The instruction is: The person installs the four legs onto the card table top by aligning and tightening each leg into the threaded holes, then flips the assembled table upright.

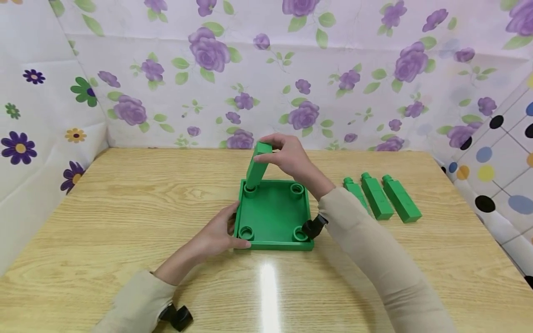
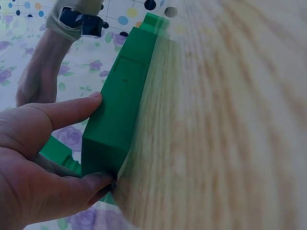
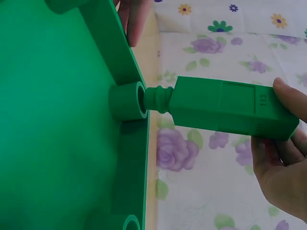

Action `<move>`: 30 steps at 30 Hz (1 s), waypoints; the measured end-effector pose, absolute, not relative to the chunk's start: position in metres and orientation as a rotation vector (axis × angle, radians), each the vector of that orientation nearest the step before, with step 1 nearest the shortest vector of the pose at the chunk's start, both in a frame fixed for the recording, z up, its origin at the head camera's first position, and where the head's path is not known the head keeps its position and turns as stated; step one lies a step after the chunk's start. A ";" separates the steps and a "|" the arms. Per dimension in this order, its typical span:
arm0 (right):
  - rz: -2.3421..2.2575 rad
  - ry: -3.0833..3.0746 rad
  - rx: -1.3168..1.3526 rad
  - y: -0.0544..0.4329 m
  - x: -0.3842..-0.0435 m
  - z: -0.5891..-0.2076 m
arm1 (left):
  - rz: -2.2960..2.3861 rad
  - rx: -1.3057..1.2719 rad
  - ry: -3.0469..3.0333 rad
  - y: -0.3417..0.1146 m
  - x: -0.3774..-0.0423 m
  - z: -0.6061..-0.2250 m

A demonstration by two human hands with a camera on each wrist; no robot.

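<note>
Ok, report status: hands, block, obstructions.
Left hand holding green square tray. Right hand gripping green peg-ended block. Peg at mouth of far-left socket, tilted. No obstruction visible there.

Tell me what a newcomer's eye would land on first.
Likely the bright green rimmed panel midway across the wooden table. Next comes the tilted green post that the right hand holds at the panel's far-left socket. Behind the table hangs a cloth with purple roses.
</note>
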State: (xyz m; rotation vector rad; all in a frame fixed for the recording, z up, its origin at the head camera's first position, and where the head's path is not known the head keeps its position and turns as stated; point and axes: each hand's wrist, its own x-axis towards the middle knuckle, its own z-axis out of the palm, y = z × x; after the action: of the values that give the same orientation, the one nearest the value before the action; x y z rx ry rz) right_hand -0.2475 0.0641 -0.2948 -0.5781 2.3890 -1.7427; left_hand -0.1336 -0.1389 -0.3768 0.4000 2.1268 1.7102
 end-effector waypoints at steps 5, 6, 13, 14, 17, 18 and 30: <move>-1.637 2.441 -0.604 0.056 -0.248 -0.296 | 1.715 0.424 2.120 -0.139 -0.135 -0.379; -1.607 2.459 -0.612 0.055 -0.249 -0.295 | 1.713 0.424 2.120 -0.139 -0.135 -0.379; -1.449 2.508 -0.694 0.045 -0.249 -0.295 | 1.712 0.443 2.101 -0.140 -0.136 -0.377; -1.440 2.510 -0.701 0.044 -0.249 -0.295 | 1.713 0.451 2.098 -0.140 -0.136 -0.377; -1.424 2.512 -0.698 0.043 -0.249 -0.294 | 1.721 0.472 2.091 -0.140 -0.136 -0.377; -1.424 2.511 -0.697 0.043 -0.249 -0.294 | 1.724 0.476 2.088 -0.140 -0.136 -0.377; -1.523 2.414 -0.707 0.042 -0.245 -0.299 | 1.730 0.467 2.093 -0.142 -0.135 -0.378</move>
State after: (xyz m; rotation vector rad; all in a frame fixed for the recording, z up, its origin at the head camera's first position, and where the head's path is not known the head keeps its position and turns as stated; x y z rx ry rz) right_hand -0.2449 0.0416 -0.2989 -0.7068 2.4144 -1.5226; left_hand -0.1348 -0.1424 -0.3783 0.4668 2.0929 1.7304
